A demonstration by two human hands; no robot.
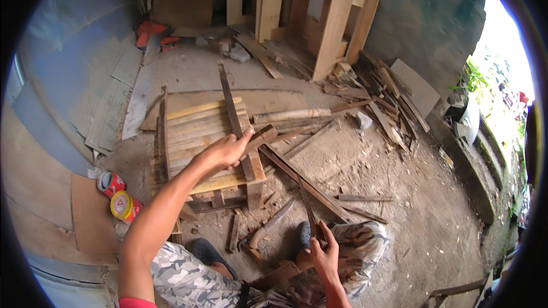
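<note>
Here, seen from the head view, the left hand (225, 151) reaches out with fingers clenched around a long dark narrow wooden slat (235, 118) lying across the stack of pale wooden planks (197, 131), while the right hand (324, 254) grips a thin dark wooden strip (307, 205) near the knee.

Counts on the workshop floor

Two hands — the left hand (225, 151) and the right hand (324, 256); two red round tins (117, 194) with yellow lids; two dark shoes (208, 254); one pallet of pale slats (197, 140); one long dark strip (231, 108) lying across it; one hammer (268, 228) — loose offcuts (388, 97) beyond are too many to count.
</note>
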